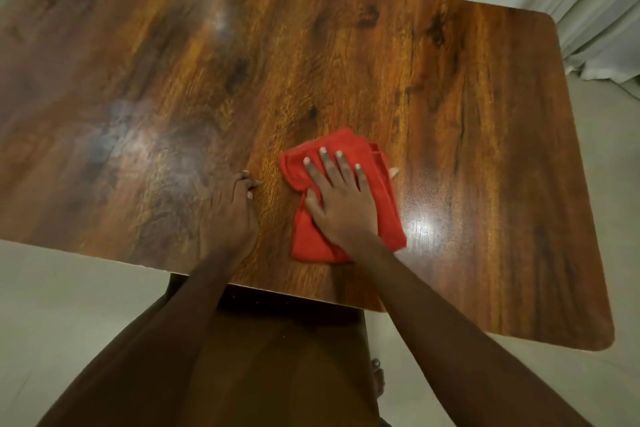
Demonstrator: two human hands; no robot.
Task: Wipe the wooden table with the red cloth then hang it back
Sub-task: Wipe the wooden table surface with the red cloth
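One red cloth point(388, 215), bunched into loose folds, flat on the worktop point(467, 114) near the front edge, right of centre. Pressed down under the right hand point(341, 208), fingers point(327, 166) straight and spread, not curled round it. Just beside, the left hand point(232, 215) resting on the wood, loosely bent, holding nothing. Mid-wipe by the look of it; hazy patches on the left half, hanging back not yet done.

The wooden table point(450, 97) is cut off at left.
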